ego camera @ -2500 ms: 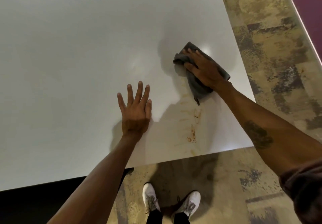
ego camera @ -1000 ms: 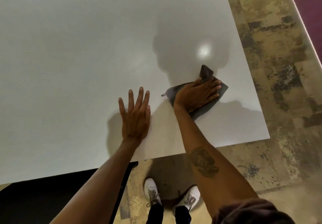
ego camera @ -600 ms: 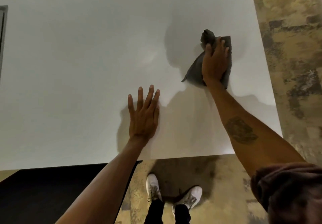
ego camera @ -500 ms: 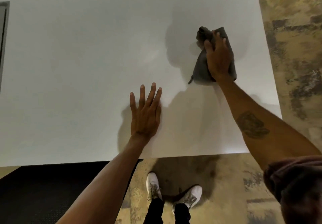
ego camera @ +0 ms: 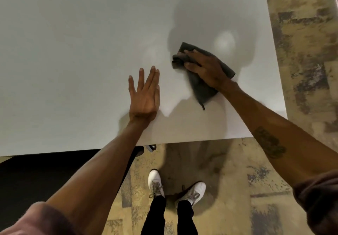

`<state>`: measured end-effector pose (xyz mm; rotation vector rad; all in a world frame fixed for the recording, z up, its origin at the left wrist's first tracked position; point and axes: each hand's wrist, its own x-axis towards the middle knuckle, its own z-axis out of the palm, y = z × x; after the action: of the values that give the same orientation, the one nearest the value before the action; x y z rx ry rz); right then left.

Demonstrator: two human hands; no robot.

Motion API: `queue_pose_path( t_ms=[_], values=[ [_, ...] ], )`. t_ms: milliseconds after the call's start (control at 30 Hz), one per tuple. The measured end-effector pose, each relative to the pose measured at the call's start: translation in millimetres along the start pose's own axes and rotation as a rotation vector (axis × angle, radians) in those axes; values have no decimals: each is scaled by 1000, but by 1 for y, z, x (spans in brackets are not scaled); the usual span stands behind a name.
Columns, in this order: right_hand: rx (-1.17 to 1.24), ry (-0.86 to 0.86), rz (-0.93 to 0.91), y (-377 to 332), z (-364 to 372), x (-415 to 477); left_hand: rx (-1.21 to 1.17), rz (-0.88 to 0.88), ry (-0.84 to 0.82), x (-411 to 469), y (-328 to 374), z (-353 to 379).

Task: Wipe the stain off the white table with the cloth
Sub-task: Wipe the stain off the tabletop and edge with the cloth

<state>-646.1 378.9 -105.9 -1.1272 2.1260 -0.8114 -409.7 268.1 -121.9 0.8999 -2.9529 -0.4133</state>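
A dark grey cloth (ego camera: pixel 203 88) lies bunched on the white table (ego camera: pixel 73 52) near its front right corner. My right hand (ego camera: pixel 205 68) presses down on the cloth, fingers pointing left. My left hand (ego camera: pixel 145 94) rests flat on the table with fingers spread, a little left of the cloth and apart from it. No stain shows on the table surface around the cloth or near the front edge.
The table's front edge (ego camera: pixel 182 140) runs just in front of my wrists, its right edge (ego camera: pixel 274 52) beside the cloth. Below are patterned brown carpet (ego camera: pixel 301 33), my white shoes (ego camera: pixel 155 183) and a black shape (ego camera: pixel 45 176) under the table at left.
The brownish smears seen near the front edge 2.5 s ago are gone. My right hand has swept the cloth from farther back and right to nearer my left hand. My left hand stays planted.
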Motion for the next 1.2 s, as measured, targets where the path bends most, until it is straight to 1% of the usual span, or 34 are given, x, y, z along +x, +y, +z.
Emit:
queue_pose_path(
  t_ms=[200,333,467,733,933,1033,1100,1200],
  values=[
    [-32,-42,-112,-9,37,-58,-66,-14,3,1,2,-3],
    [18,-71,-113,-8,56,-91,-69,7,11,-1,0,-3],
    [45,-103,-161,-9,71,-118,-98,32,25,-3,-1,-2],
    [-27,-178,-283,-21,98,-154,-152,54,69,-5,-5,0],
    [-152,-259,-451,-37,115,-162,-128,46,54,-4,-5,-2],
    [-275,-280,-645,-44,125,-161,-88,35,51,-3,-8,-5],
    [-367,-216,-752,-34,129,-171,-70,56,45,-5,3,1],
    [-481,-255,-756,-37,134,-172,-41,40,44,-6,2,-1]
  ],
)
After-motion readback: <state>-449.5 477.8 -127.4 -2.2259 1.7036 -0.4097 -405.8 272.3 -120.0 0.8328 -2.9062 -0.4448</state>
